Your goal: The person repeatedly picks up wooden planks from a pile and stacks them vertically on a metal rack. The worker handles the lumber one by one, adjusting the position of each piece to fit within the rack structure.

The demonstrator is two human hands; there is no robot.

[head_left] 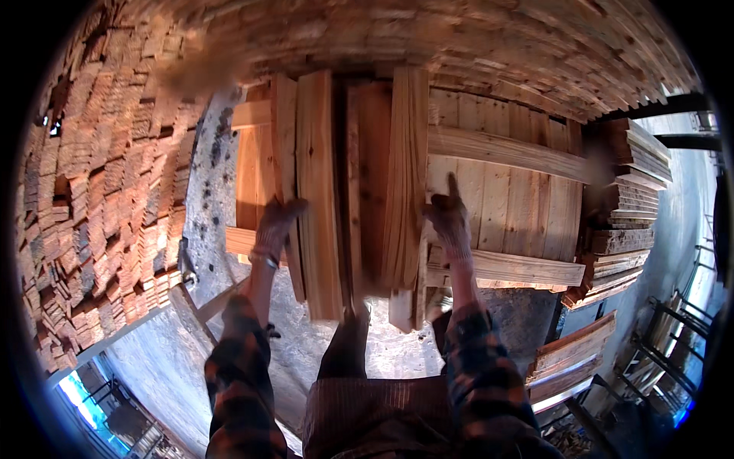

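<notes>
Long wooden boards stand in two bundles in front of me, with a darker gap between them. At the left bundle (317, 191), my gloved left hand (277, 228) curls its fingers over the outer board's edge. Beside the right bundle (407, 176), my gloved right hand (449, 222) has its index finger stretched away from me and its thumb against the outer side. The undersides of both hands are hidden. Beneath the bundles, reddish-brown boards (373, 153) show in the gap.
To the right lies a slatted wooden panel (505, 195) with two crosswise boards. Stacked planks (631, 206) stand beyond it. A wall of piled wood pieces (115, 176) rises on the left, another (489, 46) at the back. More boards (569, 359) lie lower right above the concrete floor (397, 344).
</notes>
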